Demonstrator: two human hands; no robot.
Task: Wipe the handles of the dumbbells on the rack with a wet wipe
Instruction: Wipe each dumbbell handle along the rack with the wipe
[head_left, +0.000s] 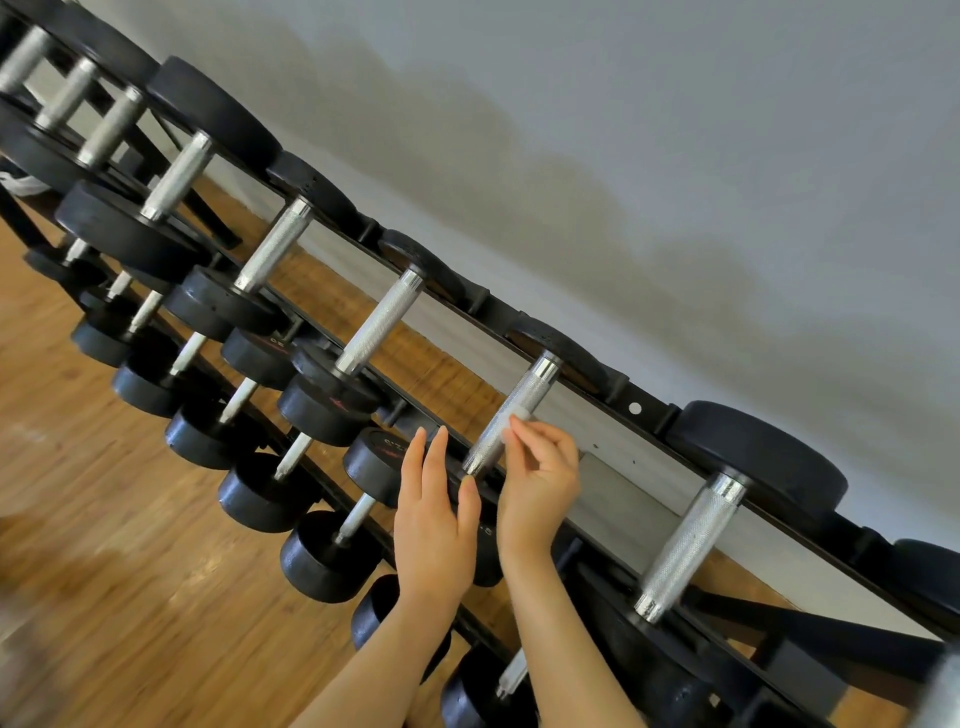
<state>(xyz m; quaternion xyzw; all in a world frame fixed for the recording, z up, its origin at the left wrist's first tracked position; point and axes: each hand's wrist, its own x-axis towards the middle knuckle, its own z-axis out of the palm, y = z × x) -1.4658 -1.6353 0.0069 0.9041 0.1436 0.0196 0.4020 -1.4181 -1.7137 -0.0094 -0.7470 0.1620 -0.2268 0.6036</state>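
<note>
Clearly the wet wipe (519, 413) is a small, limp, damp scrap, pinched between thumb and fingertips of the right hand (540, 478) against the knurled handle (511, 415) of a dumbbell on the rack's (634, 408) top row. The left hand (434, 514) rests flat, fingers straight, on the near weight head. The rough steel probably drags on the wipe, so wrapping it round the bar should hold better.

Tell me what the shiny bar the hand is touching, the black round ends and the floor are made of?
The handle looks like steel: silvery, with a rough crosshatched grip and a smooth mirror-like collar. The black ends look like rubber or coated metal: matte, dull, no glare; I can't tell which. The floor looks like wood or a wood-look covering: brown planks with grain lines and a slight sheen.
</note>
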